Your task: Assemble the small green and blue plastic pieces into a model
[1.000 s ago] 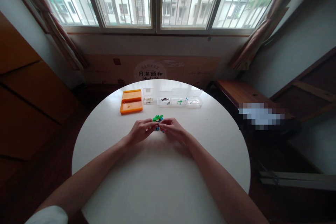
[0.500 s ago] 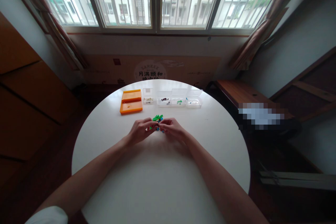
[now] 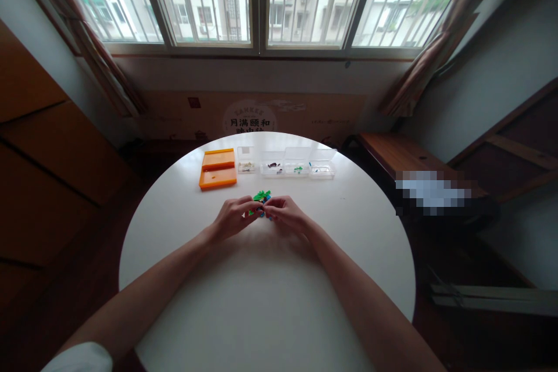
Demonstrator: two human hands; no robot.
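Between my two hands is a small toy brick model [image 3: 262, 195], with bright green parts on top and blue ones lower down. My left hand [image 3: 233, 214] closes on its left side, fingers bent round it. From the right, my right hand [image 3: 285, 213] pinches at the model with thumb and fingertips meeting near its middle. Whether a separate small piece sits in that pinch is hidden. The fingers cover much of the model's front.
On the round white table [image 3: 261, 302], an orange tray [image 3: 218, 176] lies at the back left. Beside it stand clear plastic boxes holding small parts: a box with pale pieces [image 3: 246, 166], one with dark pieces [image 3: 270, 172], one with green pieces [image 3: 298, 172], and a right-hand box [image 3: 322, 172].
Both hands keep nearly the same place round the model. Only a slight shift of the fingers and the model shows.
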